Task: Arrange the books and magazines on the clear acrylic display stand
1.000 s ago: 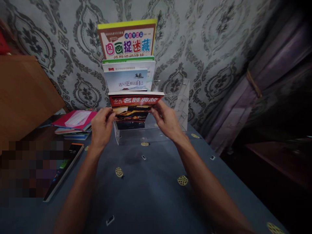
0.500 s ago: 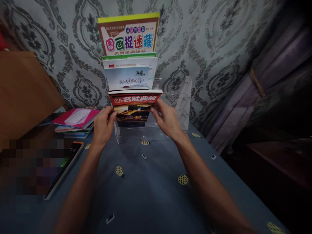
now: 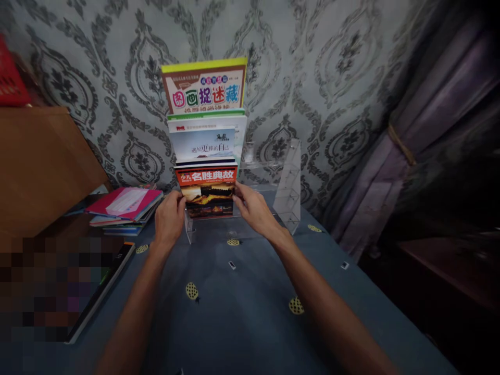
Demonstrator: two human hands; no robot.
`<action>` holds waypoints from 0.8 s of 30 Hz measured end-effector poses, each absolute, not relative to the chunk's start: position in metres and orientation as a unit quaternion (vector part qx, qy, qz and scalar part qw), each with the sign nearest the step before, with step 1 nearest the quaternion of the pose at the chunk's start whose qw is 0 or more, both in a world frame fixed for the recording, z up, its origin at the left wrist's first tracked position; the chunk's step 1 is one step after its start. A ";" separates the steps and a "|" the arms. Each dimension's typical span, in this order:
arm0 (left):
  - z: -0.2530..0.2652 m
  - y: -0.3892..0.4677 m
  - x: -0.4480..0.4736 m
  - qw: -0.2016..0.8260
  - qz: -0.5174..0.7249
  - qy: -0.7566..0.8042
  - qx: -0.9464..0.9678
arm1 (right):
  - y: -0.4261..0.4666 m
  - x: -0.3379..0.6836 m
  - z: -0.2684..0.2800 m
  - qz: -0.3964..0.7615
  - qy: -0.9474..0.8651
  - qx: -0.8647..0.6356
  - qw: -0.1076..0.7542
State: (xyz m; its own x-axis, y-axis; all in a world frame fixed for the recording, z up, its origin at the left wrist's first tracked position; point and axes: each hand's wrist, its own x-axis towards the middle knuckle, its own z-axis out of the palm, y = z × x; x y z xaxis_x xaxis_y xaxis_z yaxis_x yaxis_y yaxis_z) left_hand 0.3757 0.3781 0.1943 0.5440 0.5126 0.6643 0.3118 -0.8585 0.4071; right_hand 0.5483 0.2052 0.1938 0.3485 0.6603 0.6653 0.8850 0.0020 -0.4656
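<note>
A book with a red title band and a night-lit picture (image 3: 209,190) stands upright in the front tier of a clear acrylic rack (image 3: 288,192). My left hand (image 3: 170,219) pinches its left edge, fingers behind and thumb in front. On the opposite edge, my right hand (image 3: 255,208) grips with the thumb on the cover. Behind it rise a pale blue and white book (image 3: 203,143), a white book with a green top edge (image 3: 240,127) and a tall yellow-edged book (image 3: 207,86), stepped upward. The rack's lower left is partly hidden by the books.
Left of the rack lies a stack of books (image 3: 123,203) with a pink one on top. Nearer me is a dark book (image 3: 103,289), partly blurred out. A brown board (image 3: 42,166) stands at left, a tied curtain (image 3: 375,172) at right. Patterned blue cloth (image 3: 242,312) covers the table.
The red-banded book has gone from slightly skewed and jutting right to sitting squarer and lower in the front tier, both hands still on it. The camera view has tilted upward.
</note>
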 end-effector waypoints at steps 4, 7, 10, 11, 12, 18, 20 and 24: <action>0.191 0.379 0.378 0.115 0.445 0.234 0.857 | 0.205 0.549 0.193 -0.135 -0.543 -0.715 0.419; 0.191 0.376 0.380 0.086 0.447 0.238 0.858 | 0.206 0.548 0.192 -0.127 -0.538 -0.718 0.422; 0.191 0.373 0.382 0.060 0.440 0.247 0.861 | 0.209 0.545 0.191 -0.121 -0.536 -0.719 0.425; 0.191 0.372 0.382 0.056 0.439 0.248 0.862 | 0.210 0.544 0.190 -0.122 -0.534 -0.720 0.426; 0.192 0.371 0.383 0.053 0.438 0.249 0.862 | 0.210 0.544 0.190 -0.125 -0.531 -0.720 0.428; 0.191 0.370 0.385 0.060 0.450 0.252 0.855 | 0.214 0.546 0.188 -0.148 -0.535 -0.713 0.428; 0.190 0.373 0.385 0.075 0.458 0.241 0.852 | 0.214 0.548 0.187 -0.146 -0.536 -0.713 0.428; 0.190 0.381 0.385 0.121 0.469 0.211 0.849 | 0.217 0.551 0.183 -0.148 -0.526 -0.717 0.432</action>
